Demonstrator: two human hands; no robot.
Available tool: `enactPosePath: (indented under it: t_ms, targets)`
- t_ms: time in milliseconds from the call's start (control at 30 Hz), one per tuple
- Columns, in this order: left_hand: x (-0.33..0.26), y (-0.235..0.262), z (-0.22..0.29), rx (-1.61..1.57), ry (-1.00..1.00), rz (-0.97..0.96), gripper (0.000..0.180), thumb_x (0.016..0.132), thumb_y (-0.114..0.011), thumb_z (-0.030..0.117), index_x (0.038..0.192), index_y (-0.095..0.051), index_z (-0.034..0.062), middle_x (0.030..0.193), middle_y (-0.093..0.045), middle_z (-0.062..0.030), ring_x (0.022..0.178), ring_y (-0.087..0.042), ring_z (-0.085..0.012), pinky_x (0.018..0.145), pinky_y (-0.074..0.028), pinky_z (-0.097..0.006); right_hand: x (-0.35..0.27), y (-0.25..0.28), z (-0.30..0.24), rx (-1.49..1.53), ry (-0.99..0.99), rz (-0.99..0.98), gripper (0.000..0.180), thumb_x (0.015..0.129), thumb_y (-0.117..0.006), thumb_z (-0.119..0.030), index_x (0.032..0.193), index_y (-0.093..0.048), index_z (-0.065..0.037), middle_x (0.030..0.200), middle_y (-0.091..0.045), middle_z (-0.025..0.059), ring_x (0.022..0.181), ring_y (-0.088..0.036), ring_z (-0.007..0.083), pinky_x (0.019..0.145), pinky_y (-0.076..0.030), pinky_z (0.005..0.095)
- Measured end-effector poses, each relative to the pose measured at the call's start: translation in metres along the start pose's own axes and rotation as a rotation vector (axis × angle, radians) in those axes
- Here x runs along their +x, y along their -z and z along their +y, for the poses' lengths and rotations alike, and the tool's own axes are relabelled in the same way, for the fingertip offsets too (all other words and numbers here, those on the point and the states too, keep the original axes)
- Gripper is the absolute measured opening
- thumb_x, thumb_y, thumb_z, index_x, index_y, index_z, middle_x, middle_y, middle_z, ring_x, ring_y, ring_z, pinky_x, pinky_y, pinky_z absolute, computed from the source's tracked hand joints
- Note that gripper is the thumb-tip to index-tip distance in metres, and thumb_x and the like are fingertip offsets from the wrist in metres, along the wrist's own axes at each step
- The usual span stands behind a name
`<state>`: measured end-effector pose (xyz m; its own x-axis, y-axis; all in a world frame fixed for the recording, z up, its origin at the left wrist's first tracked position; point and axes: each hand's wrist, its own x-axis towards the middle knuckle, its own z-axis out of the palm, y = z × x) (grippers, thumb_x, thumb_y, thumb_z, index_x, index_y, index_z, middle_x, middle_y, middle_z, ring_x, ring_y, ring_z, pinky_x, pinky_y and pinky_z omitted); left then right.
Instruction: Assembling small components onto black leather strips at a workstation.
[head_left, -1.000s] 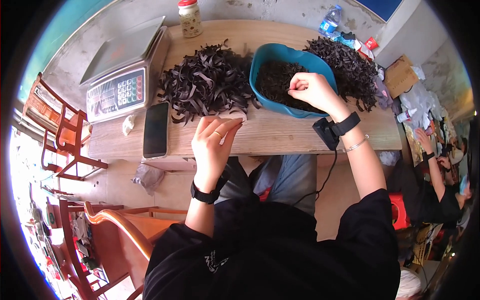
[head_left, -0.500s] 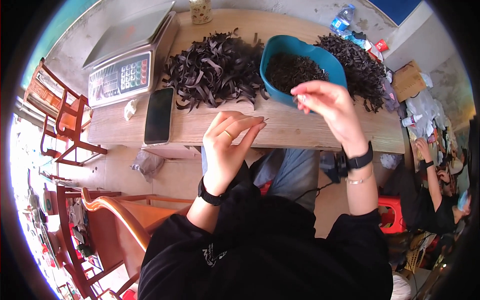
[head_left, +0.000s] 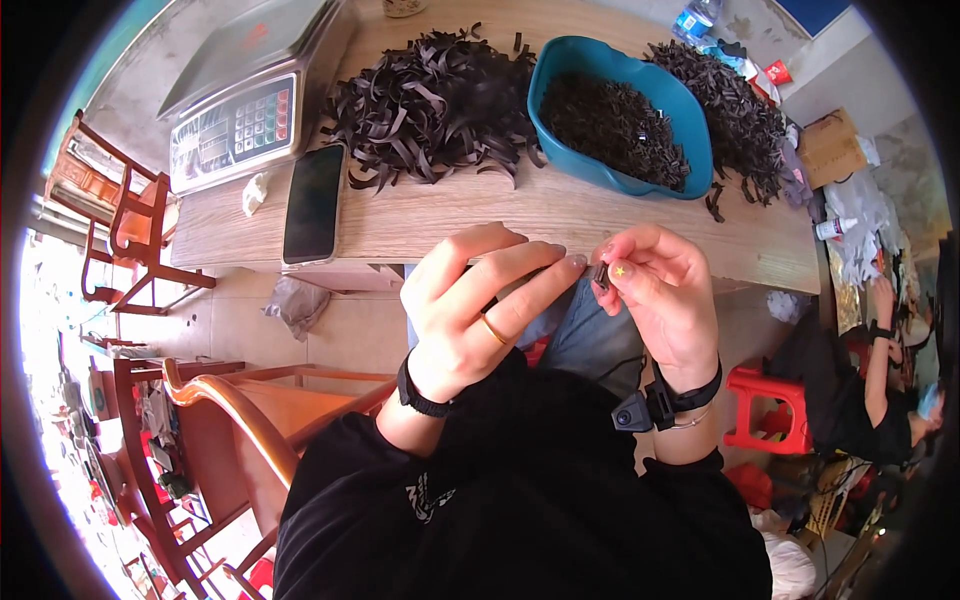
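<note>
Over the table's front edge my two hands are close together, fingertips nearly meeting. My right hand (head_left: 668,305) pinches a small dark folded piece (head_left: 600,276) between thumb and fingers; a star mark shows on its thumbnail. My left hand (head_left: 475,305), with a ring on one finger, reaches toward that piece with bent fingers drawn together. Its thumb is hidden, and I cannot make out what it grips. Beyond them stands a teal basin (head_left: 702,135) holding many short dark pieces (head_left: 620,130). Left of it lies a heap of long dark strips (head_left: 430,110).
Another dark heap (head_left: 720,110) lies right of the basin. On the table's left are a digital scale (head_left: 235,135), a phone (head_left: 312,205) and crumpled tissue (head_left: 255,193). A wooden chair (head_left: 230,420) stands left of me, a red stool (head_left: 765,410) right. Another person (head_left: 885,400) sits far right.
My right hand has come from the basin's near rim down toward my left hand, now with a dark piece in its pinch. My left hand has turned to meet it. The view has tilted down slightly.
</note>
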<state>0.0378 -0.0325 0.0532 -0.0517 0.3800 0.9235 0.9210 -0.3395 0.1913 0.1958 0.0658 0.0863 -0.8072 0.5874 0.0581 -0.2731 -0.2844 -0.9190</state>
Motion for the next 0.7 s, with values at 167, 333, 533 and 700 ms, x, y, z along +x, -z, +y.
enactPosePath:
  t_ms: [167, 333, 533, 700]
  targets:
    - [-0.0019, -0.0019, -0.0005, 0.014, -0.041, 0.049, 0.04, 0.051, -0.062, 0.012, 0.091, -0.069, 0.0106, 0.086, -0.064, 0.0004, 0.074, -0.057, -0.0174, 0.058, -0.049, -0.027, -0.0026, -0.0001, 0.0034, 0.002, -0.032, -0.014, 0.013, 0.084, -0.062, -0.002, 0.095, -0.06, 0.004, 0.085, -0.064, 0.009, 0.073, -0.062, 0.0149, 0.064, -0.049, 0.0261]
    - [0.0004, 0.0004, 0.0008, 0.058, -0.085, 0.006, 0.04, 0.051, -0.063, 0.012, 0.09, -0.069, 0.0114, 0.086, -0.064, 0.0006, 0.074, -0.056, -0.0168, 0.059, -0.051, -0.028, -0.0023, -0.0006, 0.005, 0.114, -0.059, 0.005, 0.013, 0.085, -0.061, -0.003, 0.097, -0.06, 0.003, 0.085, -0.064, 0.0084, 0.073, -0.062, 0.0147, 0.064, -0.049, 0.0253]
    - [-0.0011, 0.0017, 0.0015, 0.034, -0.071, 0.006, 0.035, 0.051, -0.07, 0.004, 0.085, -0.07, 0.0089, 0.082, -0.065, -0.003, 0.073, -0.058, -0.0205, 0.065, -0.052, -0.032, -0.0021, -0.0022, 0.007, 0.103, -0.075, 0.019, 0.014, 0.085, -0.062, -0.003, 0.098, -0.06, 0.003, 0.087, -0.064, 0.0076, 0.073, -0.062, 0.0149, 0.065, -0.05, 0.0257]
    - [-0.0005, 0.0013, -0.0023, 0.033, -0.063, 0.042, 0.039, 0.053, -0.064, 0.012, 0.091, -0.069, 0.0128, 0.086, -0.063, 0.0008, 0.075, -0.057, -0.0166, 0.065, -0.053, -0.03, -0.0026, -0.0015, 0.0078, 0.081, -0.111, -0.001, 0.015, 0.084, -0.063, -0.002, 0.098, -0.061, 0.003, 0.087, -0.064, 0.0083, 0.073, -0.062, 0.015, 0.065, -0.05, 0.0258]
